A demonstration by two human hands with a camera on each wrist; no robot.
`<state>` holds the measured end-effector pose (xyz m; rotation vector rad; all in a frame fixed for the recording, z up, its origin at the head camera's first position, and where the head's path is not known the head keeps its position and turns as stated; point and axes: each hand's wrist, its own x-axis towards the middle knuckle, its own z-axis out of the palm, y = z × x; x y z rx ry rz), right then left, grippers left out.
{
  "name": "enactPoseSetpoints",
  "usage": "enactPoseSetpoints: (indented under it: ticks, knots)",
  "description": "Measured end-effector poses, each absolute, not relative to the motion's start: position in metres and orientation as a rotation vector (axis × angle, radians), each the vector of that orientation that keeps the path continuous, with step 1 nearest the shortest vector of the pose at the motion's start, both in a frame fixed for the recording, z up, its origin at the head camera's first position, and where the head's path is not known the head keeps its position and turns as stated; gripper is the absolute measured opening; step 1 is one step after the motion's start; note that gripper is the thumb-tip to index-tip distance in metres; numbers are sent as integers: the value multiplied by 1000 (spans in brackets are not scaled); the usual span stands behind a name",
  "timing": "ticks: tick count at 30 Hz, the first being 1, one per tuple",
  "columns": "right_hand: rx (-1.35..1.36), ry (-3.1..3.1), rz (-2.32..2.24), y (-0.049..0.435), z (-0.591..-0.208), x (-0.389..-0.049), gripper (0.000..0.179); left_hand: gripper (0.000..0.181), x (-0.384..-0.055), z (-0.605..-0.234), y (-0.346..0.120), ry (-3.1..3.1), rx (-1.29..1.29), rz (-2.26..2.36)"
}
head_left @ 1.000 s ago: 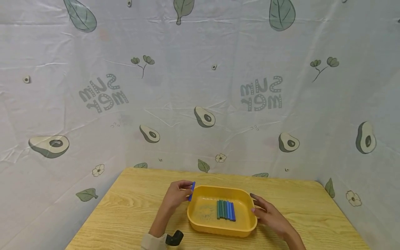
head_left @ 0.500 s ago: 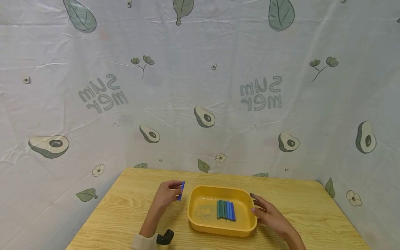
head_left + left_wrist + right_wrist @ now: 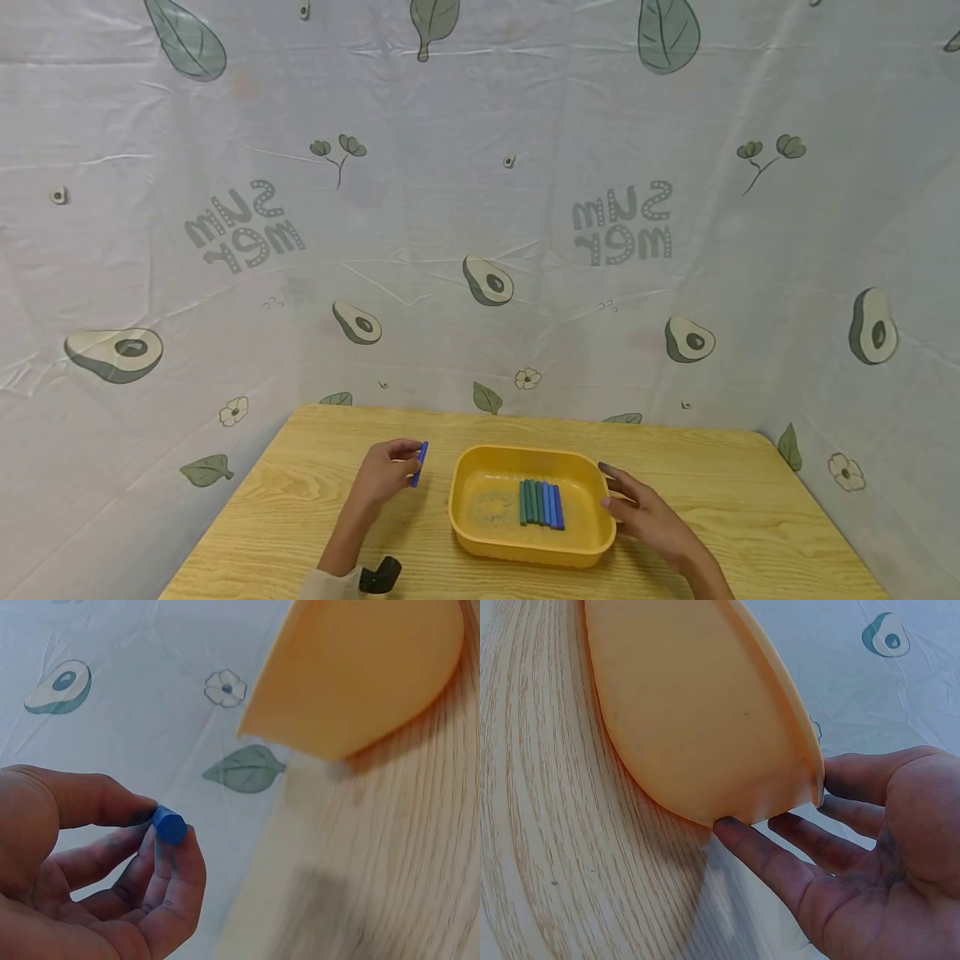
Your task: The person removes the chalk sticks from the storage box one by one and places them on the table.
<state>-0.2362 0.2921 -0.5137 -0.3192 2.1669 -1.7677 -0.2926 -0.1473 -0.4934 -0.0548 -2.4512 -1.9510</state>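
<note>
My left hand (image 3: 384, 471) pinches a blue chalk pastel (image 3: 420, 464) between thumb and fingertips, off to the left of a yellow plastic tray (image 3: 525, 554). In the left wrist view the end of the blue chalk pastel (image 3: 171, 826) faces the camera, and the fingers carry dark smudges. Inside the tray, green chalk pastels (image 3: 532, 502) and blue chalk pastels (image 3: 553, 507) lie side by side in one row. My right hand (image 3: 652, 525) grips the tray's right end. From the right wrist, the thumb shows at the rim and fingertips touch the outer wall (image 3: 697, 727).
Bluish dust (image 3: 491, 508) marks the left part of the tray floor. The tray stands on a light wooden table (image 3: 337, 433). A pale printed sheet (image 3: 420, 208) hangs behind the table and along its sides. A black device sits at the left wrist.
My left hand has moved left, from beside the tray's left rim to a spot apart from it, with the blue chalk pastel still pinched. My right hand and the tray have stayed put.
</note>
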Motion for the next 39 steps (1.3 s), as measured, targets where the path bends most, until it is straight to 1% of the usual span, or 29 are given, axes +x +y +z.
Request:
enactPoseSetpoints:
  ticks: [16, 24, 32, 39]
  knots:
    - [-280, 2173, -1755, 294, -510, -237, 78, 34, -289, -520, -187, -2566, 12, -1754]
    - [-280, 2163, -1743, 292, -511, -238, 78, 28, -290, -528, -190, -2687, 17, -1571]
    - [-301, 2169, -1740, 291, -510, -237, 78, 29, -291, -537, -188, -2706, 27, -1541]
    - [-302, 2178, -1745, 292, -511, -237, 78, 32, -289, -535, -184, -2709, 0, -1461]
